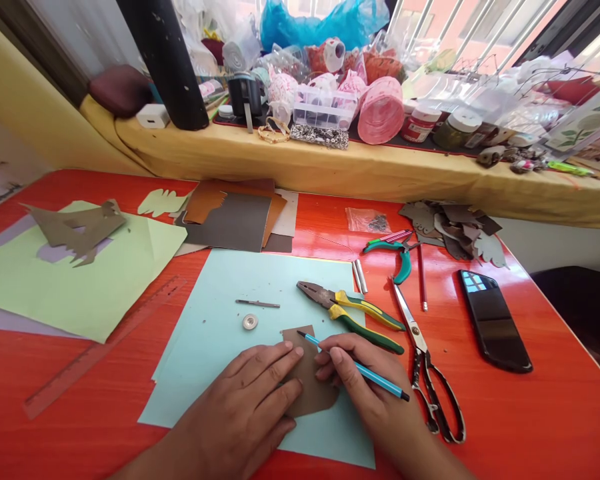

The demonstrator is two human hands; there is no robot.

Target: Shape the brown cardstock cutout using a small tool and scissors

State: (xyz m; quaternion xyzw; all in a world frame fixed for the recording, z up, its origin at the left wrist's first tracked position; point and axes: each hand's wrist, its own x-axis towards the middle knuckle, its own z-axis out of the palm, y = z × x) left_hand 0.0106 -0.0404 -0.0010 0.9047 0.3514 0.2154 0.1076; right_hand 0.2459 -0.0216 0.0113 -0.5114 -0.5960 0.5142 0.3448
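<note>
My left hand (253, 400) lies flat, fingers stretched over the left part of a brown piece (313, 393) on light blue paper (195, 333). Between the fingers of my right hand (363, 377) is a blue pen (380, 380), its dark tip at the top edge of the brown piece. Just beyond the hands are pliers (337, 305) with yellow and green handles. A small round metal disc (250, 322) and a thin dark metal rod (257, 303) rest on the blue paper.
Scissors (417, 340), a pencil (423, 283), green-handled pliers (404, 263) and a phone (495, 320) lie to the right. Brown scraps (455, 230) are piled behind. Green paper (110, 287) and a clear ruler (100, 350) are at the left. Jars (420, 125) line the ledge.
</note>
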